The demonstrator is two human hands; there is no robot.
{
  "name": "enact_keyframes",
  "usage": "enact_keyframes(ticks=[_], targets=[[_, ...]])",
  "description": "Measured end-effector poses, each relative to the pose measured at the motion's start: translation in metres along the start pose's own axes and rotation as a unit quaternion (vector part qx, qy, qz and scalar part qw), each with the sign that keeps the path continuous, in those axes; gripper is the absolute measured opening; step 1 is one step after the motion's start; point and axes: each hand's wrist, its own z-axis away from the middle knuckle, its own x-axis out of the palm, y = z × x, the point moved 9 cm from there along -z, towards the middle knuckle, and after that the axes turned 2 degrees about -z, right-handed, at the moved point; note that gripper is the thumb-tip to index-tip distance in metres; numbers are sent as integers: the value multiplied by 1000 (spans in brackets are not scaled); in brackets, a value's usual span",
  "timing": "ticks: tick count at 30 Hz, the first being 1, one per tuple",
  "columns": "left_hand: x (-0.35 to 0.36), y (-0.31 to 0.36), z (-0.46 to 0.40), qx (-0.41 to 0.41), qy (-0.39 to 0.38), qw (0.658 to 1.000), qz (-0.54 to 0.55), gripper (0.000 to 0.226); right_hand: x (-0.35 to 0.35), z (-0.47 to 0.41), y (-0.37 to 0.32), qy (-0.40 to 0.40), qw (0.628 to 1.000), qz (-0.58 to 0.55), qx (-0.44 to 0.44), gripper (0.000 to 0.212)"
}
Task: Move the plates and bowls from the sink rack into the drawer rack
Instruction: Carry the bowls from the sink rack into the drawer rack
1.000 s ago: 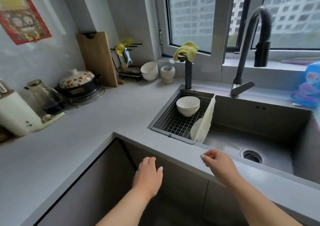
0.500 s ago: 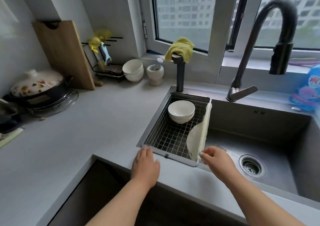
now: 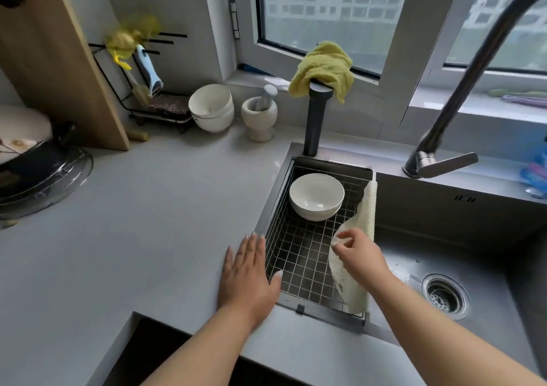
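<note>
A wire sink rack [image 3: 299,255] sits in the left end of the sink. White stacked bowls [image 3: 316,196] stand at its far end. A pale mesh cloth [image 3: 352,288] hangs over the rack's right rim. My right hand [image 3: 359,252] hovers over that cloth with fingers loosely curled; whether it touches the cloth is unclear. My left hand [image 3: 247,273] lies flat on the counter at the rack's left edge, fingers straight. The drawer rack is out of sight; only a dark opening [image 3: 142,353] shows below the counter.
More white bowls [image 3: 211,107] and a mortar with pestle [image 3: 260,113] stand by the back wall. A dark post with a yellow cloth [image 3: 324,69] rises behind the rack. The tap [image 3: 461,90] arches over the basin with its drain [image 3: 445,295]. A cutting board [image 3: 56,69] leans at left.
The view has closed in on the sink. Both hands moved up from below the counter edge: the left onto the counter beside the rack, the right over the hanging cloth.
</note>
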Motion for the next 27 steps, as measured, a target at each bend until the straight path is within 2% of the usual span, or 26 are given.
enact_keyframes(ticks=[6, 9, 14, 20, 27], targets=[[-4, -1, -5, 15, 7, 1000, 7, 75, 16, -42, -21, 2, 1000, 28, -6, 54], [-3, -1, -6, 19, 3, 1000, 9, 75, 25, -63, -29, -7, 999, 46, -10, 59], [-5, 0, -6, 21, 2, 1000, 16, 75, 38, -88, -27, -32, 993, 116, 4, 39], [-6, 0, -6, 21, 0, 999, 24, 74, 29, -107, -22, 34, 999, 42, 8, 6], [-4, 2, -6, 19, -5, 1000, 8, 73, 11, -95, -24, 98, 994, -44, -11, 20]])
